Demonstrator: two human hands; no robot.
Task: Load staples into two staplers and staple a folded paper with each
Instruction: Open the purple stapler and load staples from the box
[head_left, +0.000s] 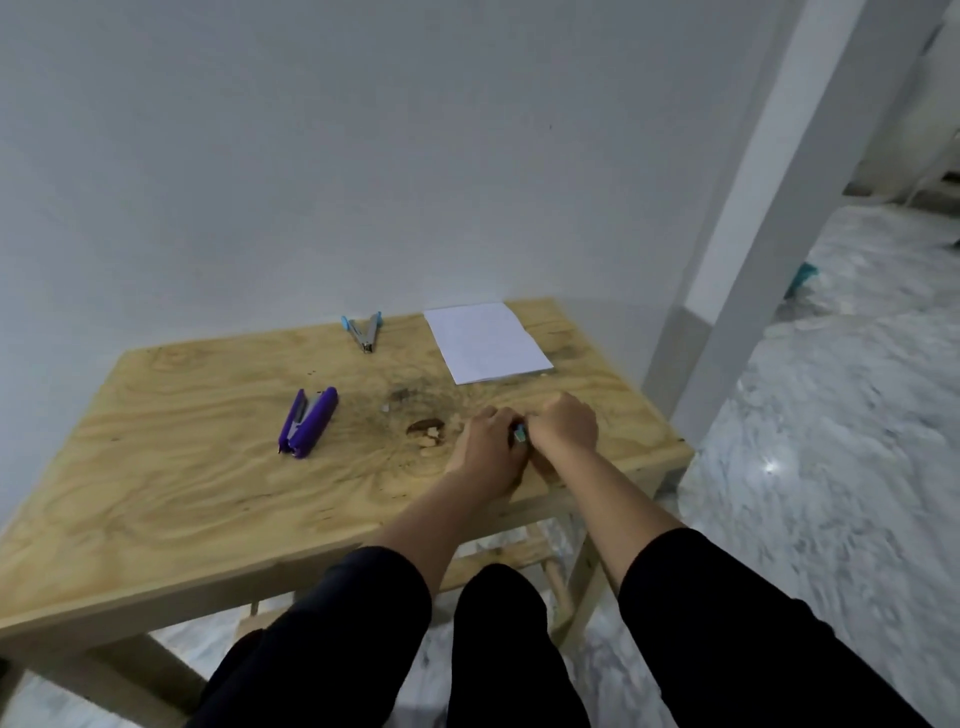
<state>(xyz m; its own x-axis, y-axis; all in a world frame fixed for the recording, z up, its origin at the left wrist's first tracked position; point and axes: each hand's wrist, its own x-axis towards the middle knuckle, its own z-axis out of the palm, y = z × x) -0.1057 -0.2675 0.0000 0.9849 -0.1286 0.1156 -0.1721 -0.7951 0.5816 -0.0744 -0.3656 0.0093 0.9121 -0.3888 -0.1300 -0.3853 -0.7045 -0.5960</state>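
Observation:
A purple stapler (307, 429) lies flipped open on the wooden table (182, 467), left of centre. A smaller blue and metal stapler (364, 332) lies open in a V near the far edge. A white sheet of paper (485, 342) lies flat at the far right. My left hand (485, 447) and my right hand (563, 423) meet over the table's right side, both closed around a small teal object (519, 433), probably a staple box. Most of it is hidden by my fingers.
A dark knot and stain (423, 427) mark the tabletop between the purple stapler and my hands. A white wall stands right behind the table. A white pillar (737, 260) rises to the right, with marble floor (831, 441) beyond the table's right edge.

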